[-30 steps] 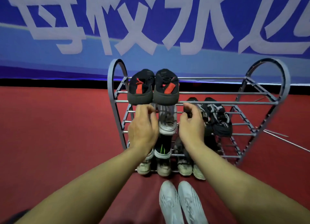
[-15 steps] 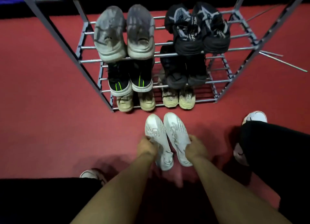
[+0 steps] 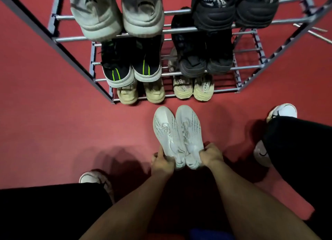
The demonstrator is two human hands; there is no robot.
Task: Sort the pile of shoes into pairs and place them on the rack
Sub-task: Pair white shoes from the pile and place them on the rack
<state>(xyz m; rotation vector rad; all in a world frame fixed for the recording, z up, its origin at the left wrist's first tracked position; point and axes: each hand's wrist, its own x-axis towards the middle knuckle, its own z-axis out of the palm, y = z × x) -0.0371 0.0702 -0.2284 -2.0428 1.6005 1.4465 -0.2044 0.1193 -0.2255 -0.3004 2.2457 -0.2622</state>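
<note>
On open red floor (image 3: 45, 132) before the rack (image 3: 179, 30), white pair (image 3: 177, 132) seemingly gripped at heels.

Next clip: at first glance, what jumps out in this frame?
A pair of white sneakers lies side by side on the red floor at centre, gripped at the heels by the left hand and right hand. Just beyond, the metal shoe rack fills the top, with paired shoes on every visible tier, including black ones with green stripes.
</note>
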